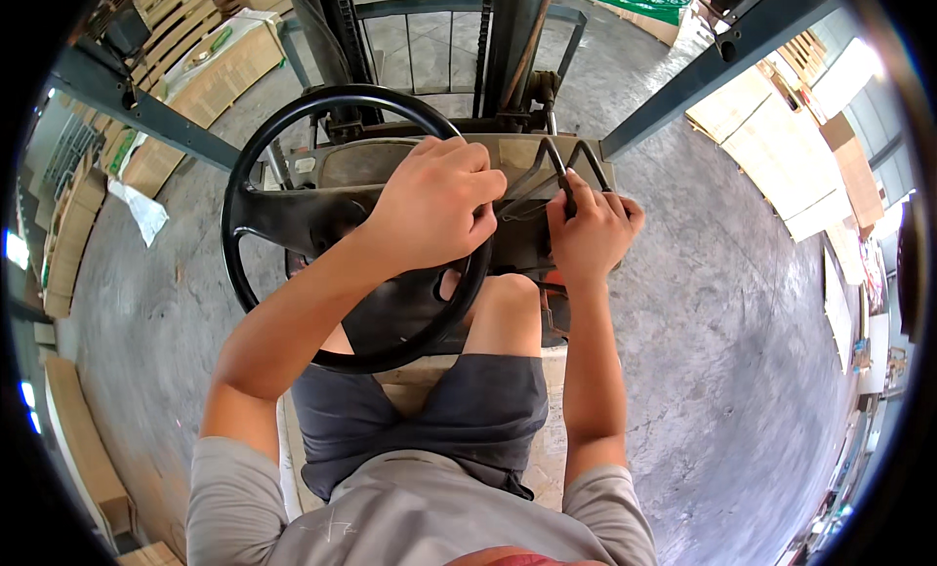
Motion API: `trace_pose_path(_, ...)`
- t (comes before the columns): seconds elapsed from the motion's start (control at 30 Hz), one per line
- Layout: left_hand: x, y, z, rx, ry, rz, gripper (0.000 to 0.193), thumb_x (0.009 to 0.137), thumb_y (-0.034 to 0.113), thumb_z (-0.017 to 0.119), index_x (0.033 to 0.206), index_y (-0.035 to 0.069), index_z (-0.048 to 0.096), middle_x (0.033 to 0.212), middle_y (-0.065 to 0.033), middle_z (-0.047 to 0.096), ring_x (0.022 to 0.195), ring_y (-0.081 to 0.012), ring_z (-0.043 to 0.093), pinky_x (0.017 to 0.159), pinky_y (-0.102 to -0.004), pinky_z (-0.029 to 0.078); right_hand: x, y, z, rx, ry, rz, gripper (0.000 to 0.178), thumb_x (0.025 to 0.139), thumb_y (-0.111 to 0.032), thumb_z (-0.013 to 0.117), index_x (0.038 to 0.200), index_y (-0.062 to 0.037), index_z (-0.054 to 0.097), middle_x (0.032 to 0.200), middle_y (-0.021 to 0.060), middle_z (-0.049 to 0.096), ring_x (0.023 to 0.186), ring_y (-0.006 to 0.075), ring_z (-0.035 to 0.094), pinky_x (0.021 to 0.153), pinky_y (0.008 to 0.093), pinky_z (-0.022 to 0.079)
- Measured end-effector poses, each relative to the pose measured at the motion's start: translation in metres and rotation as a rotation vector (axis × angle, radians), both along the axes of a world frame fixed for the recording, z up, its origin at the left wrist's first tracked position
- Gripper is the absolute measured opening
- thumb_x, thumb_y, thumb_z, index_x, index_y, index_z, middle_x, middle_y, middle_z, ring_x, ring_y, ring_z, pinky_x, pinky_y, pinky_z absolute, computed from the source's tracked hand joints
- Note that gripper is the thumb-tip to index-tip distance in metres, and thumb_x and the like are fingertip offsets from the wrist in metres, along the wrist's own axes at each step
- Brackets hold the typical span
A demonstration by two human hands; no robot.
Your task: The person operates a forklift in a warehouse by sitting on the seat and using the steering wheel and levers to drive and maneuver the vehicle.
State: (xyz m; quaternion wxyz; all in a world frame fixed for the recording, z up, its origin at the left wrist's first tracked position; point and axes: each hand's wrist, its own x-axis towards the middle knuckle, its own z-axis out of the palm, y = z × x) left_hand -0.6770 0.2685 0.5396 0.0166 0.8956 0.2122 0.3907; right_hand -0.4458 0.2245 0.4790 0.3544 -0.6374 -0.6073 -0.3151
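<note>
I sit at the controls of a forklift. My left hand is closed in a fist over the upper right part of the black steering wheel, its forearm crossing the wheel. To the right of the wheel, two bent black control levers rise from the dash. My right hand is closed at their ends, with thumb and index finger around the nearer lever's grip. Its other fingers curl by the second lever, and whether they touch it I cannot tell. The palms of both hands are hidden.
Ahead stand the dark mast with chains and a blue-grey load guard. Slanted frame posts flank me. Stacked boards and pallets lie left, large wooden panels right. A green-covered stack is far ahead on the concrete floor.
</note>
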Motion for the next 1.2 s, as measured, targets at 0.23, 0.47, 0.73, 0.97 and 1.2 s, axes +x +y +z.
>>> trace_pose_path(0.23, -0.045, 0.138, -0.014, 0.139, -0.030, 0.163, 0.010, 0.077, 0.013, 0.069, 0.083, 0.007, 0.064, 0.085, -0.0081, 0.066, 0.088, -0.0296, 0.064, 0.081, -0.0424, 0.048, -0.040, 0.059, -0.030, -0.063, 0.001, -0.124, 0.025, 0.082, -0.021, 0.072, 0.105, -0.0155, 0.080, 0.075, 0.0006, 0.072, 0.080, 0.0197, 0.069, 0.093, 0.0392, 0.042)
trace_pose_path(0.47, -0.166, 0.261, -0.033, -0.100, -0.186, 0.313, 0.013, 0.078, 0.014, 0.069, 0.081, 0.004, 0.061, 0.083, -0.0147, 0.063, 0.088, -0.0376, 0.063, 0.079, -0.0470, 0.050, -0.079, 0.127, -0.057, -0.032, -0.038, -0.165, 0.024, 0.083, -0.021, 0.074, 0.106, -0.0149, 0.080, 0.076, 0.0009, 0.073, 0.082, 0.0200, 0.069, 0.096, 0.0396, 0.042)
trace_pose_path(0.73, -0.264, 0.336, -0.102, -0.086, -0.239, 0.404, 0.013, 0.077, 0.008, 0.068, 0.083, 0.004, 0.057, 0.082, -0.0144, 0.057, 0.084, -0.0381, 0.058, 0.075, -0.0452, 0.047, -0.112, 0.190, -0.091, -0.057, -0.047, -0.245, 0.025, 0.085, -0.022, 0.073, 0.107, -0.0135, 0.080, 0.075, 0.0036, 0.072, 0.081, 0.0222, 0.069, 0.096, 0.0408, 0.043)
trace_pose_path(0.97, -0.328, 0.308, -0.187, -0.128, -0.169, 0.146, 0.016, 0.064, 0.001, 0.068, 0.074, 0.006, 0.057, 0.077, -0.0118, 0.056, 0.077, -0.0354, 0.057, 0.071, -0.0434, 0.047, -0.116, 0.259, -0.114, -0.112, 0.000, -0.326, 0.025, 0.086, -0.022, 0.071, 0.108, -0.0139, 0.081, 0.070, 0.0048, 0.069, 0.079, 0.0229, 0.067, 0.098, 0.0405, 0.042)
trace_pose_path(1.2, -0.258, 0.340, -0.201, -0.192, -0.109, -0.331, 0.019, 0.054, 0.005, 0.068, 0.070, 0.008, 0.057, 0.074, -0.0059, 0.053, 0.072, -0.0277, 0.056, 0.066, -0.0392, 0.046, -0.102, 0.331, -0.124, -0.176, 0.044, -0.382, 0.027, 0.091, -0.025, 0.066, 0.111, -0.0125, 0.080, 0.077, 0.0063, 0.072, 0.086, 0.0247, 0.068, 0.102, 0.0415, 0.041)
